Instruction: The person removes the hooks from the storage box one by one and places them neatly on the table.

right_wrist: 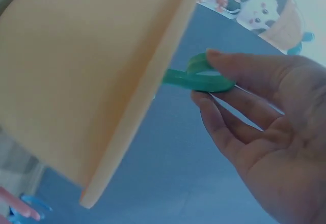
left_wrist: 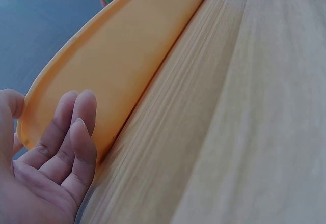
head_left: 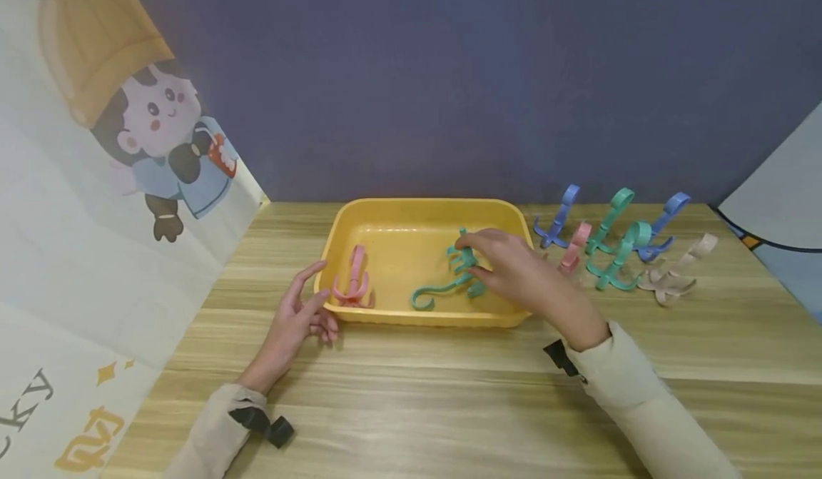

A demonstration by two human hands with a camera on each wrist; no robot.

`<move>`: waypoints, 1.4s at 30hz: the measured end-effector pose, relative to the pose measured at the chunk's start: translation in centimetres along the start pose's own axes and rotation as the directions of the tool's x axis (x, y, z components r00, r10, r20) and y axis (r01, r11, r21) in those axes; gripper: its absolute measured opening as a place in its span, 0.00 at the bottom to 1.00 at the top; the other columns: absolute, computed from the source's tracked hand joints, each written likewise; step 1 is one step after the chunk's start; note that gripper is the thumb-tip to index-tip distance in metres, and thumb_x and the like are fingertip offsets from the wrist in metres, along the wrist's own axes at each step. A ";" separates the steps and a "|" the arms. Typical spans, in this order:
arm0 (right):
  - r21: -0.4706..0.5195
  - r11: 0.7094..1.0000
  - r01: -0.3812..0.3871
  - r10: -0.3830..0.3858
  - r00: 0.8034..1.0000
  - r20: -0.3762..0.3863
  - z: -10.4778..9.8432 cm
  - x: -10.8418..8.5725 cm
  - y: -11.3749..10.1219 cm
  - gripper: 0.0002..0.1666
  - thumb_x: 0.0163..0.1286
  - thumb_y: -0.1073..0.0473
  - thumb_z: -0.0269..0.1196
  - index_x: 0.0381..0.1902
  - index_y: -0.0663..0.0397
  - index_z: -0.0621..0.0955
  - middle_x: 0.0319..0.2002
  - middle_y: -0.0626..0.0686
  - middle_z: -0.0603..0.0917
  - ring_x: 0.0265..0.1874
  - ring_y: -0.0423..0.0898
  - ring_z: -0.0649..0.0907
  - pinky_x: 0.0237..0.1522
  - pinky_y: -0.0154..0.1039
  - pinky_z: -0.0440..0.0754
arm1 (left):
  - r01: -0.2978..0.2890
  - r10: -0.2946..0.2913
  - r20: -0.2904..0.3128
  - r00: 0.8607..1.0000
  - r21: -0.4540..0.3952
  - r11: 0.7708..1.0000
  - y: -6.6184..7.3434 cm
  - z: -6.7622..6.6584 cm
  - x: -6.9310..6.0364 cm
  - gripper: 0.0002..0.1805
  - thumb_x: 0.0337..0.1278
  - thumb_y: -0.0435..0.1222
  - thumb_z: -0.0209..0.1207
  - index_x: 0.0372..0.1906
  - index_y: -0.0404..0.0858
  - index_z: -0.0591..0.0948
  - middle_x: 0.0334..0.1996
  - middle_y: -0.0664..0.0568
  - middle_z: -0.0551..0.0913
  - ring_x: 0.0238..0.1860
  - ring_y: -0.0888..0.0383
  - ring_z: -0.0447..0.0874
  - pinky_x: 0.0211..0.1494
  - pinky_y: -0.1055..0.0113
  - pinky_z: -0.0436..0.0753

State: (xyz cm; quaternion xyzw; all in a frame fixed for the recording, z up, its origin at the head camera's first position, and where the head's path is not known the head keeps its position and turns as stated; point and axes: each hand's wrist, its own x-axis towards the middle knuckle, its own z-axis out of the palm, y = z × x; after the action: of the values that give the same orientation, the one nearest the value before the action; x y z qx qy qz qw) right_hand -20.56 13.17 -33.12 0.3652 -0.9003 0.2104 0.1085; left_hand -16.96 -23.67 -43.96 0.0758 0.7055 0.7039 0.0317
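Observation:
A yellow plastic basin (head_left: 385,316) sits on the wooden table against the dark wall. My left hand (head_left: 292,322) touches its front-left corner with fingers loosely spread, thumb and index at the rim. Above the basin's right half, my right hand (head_left: 520,268) pinches a green plastic hook (right_wrist: 204,81) between thumb and fingers; the basin wall hides its lower part in the right wrist view. Another green piece with a curled end (head_left: 432,292) lies in the basin below that hand; whether the two are joined I cannot tell. A pink claw hook (head_left: 355,279) lies at the basin's left end.
To the right of the basin stand several claw hooks: blue ones (head_left: 557,222), green ones (head_left: 619,258), a pink one (head_left: 576,248) and a beige one (head_left: 681,268). A white panel with a cartoon figure (head_left: 167,115) borders the table on the left.

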 end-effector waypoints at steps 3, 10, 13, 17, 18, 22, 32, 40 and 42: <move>-0.064 0.997 0.031 -0.032 0.999 -0.009 0.4 0.0 -0.1 0.24 0.58 0.73 0.72 0.53 0.58 0.82 0.49 0.57 0.85 0.52 0.55 0.83 0.48 0.47 0.85 | -0.001 0.001 -0.001 1.000 -0.001 1.000 0.0 0.0 0.0 0.31 0.76 0.43 0.52 0.77 0.50 0.57 0.19 0.45 0.84 0.17 0.51 0.84 0.21 0.62 0.84; -0.162 0.981 0.109 -0.141 0.970 -0.197 0.1 0.2 1.3 0.25 0.57 0.77 0.70 0.52 0.62 0.79 0.49 0.60 0.85 0.51 0.58 0.83 0.48 0.50 0.85 | 0.002 -0.002 0.008 1.000 0.001 1.000 0.0 -0.1 0.0 0.31 0.76 0.43 0.52 0.77 0.48 0.56 0.19 0.44 0.84 0.18 0.51 0.84 0.21 0.61 0.84; -0.133 0.986 0.103 -0.140 0.938 -0.316 -1.2 0.1 1.5 0.27 0.57 0.74 0.72 0.55 0.63 0.79 0.52 0.61 0.84 0.52 0.59 0.83 0.48 0.53 0.85 | 0.004 -0.004 0.006 1.000 0.007 1.000 0.0 -0.2 0.0 0.31 0.76 0.43 0.52 0.77 0.49 0.57 0.19 0.44 0.84 0.18 0.51 0.84 0.22 0.61 0.84; -0.069 0.996 0.058 -0.079 0.929 -0.361 -3.1 -0.3 1.3 0.27 0.61 0.72 0.70 0.59 0.61 0.79 0.56 0.60 0.83 0.55 0.58 0.82 0.49 0.54 0.84 | 0.004 -0.004 0.000 1.000 0.013 1.000 0.0 -0.3 0.0 0.30 0.76 0.43 0.52 0.76 0.50 0.57 0.19 0.44 0.83 0.18 0.51 0.84 0.22 0.61 0.85; -0.057 0.997 0.046 -0.063 0.931 -0.360 -3.5 -0.4 1.2 0.27 0.62 0.71 0.70 0.60 0.61 0.78 0.57 0.60 0.82 0.55 0.58 0.82 0.50 0.54 0.84 | 0.004 -0.004 0.001 1.000 0.013 1.000 0.0 -0.4 0.0 0.30 0.76 0.43 0.52 0.76 0.50 0.57 0.19 0.44 0.83 0.18 0.51 0.84 0.22 0.61 0.85; -0.019 1.000 0.018 -0.024 0.934 -0.355 -4.6 -0.9 0.9 0.26 0.64 0.71 0.68 0.60 0.62 0.78 0.57 0.60 0.82 0.53 0.57 0.82 0.50 0.53 0.82 | 0.004 -0.004 0.007 1.000 0.010 1.000 0.0 -0.4 0.0 0.30 0.77 0.43 0.51 0.76 0.49 0.57 0.19 0.44 0.83 0.18 0.51 0.84 0.22 0.60 0.85; -0.023 1.000 0.009 -0.018 0.919 -0.393 -6.2 -2.3 -0.2 0.25 0.71 0.71 0.61 0.64 0.58 0.74 0.58 0.59 0.80 0.47 0.54 0.81 0.45 0.53 0.82 | 0.008 -0.008 0.015 1.000 -0.008 1.000 -0.3 -0.1 0.3 0.30 0.76 0.42 0.52 0.76 0.49 0.57 0.19 0.44 0.83 0.18 0.51 0.84 0.22 0.60 0.85; -0.103 0.994 0.026 -0.067 0.904 -0.423 -6.6 -4.3 -0.9 0.30 0.66 0.72 0.64 0.66 0.60 0.73 0.51 0.59 0.81 0.41 0.49 0.79 0.32 0.39 0.75 | 0.007 -0.007 0.014 1.000 -0.002 1.000 -0.2 -0.1 0.2 0.31 0.76 0.43 0.52 0.76 0.49 0.57 0.19 0.44 0.83 0.18 0.50 0.84 0.22 0.60 0.85; -0.119 0.992 0.029 -0.077 0.901 -0.426 -6.7 -4.8 -1.1 0.32 0.65 0.73 0.65 0.66 0.60 0.73 0.50 0.59 0.82 0.36 0.47 0.78 0.30 0.35 0.72 | 0.006 -0.006 0.012 1.000 0.002 1.000 -0.2 -0.2 0.2 0.30 0.76 0.43 0.52 0.76 0.49 0.57 0.19 0.44 0.83 0.18 0.50 0.84 0.22 0.60 0.85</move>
State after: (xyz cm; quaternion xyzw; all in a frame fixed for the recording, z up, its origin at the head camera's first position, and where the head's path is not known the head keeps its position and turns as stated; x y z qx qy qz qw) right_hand -16.09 18.50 -28.52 0.3277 -0.8541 0.2328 0.3300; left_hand -17.20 -23.87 -44.10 0.0782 0.7064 0.7025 0.0379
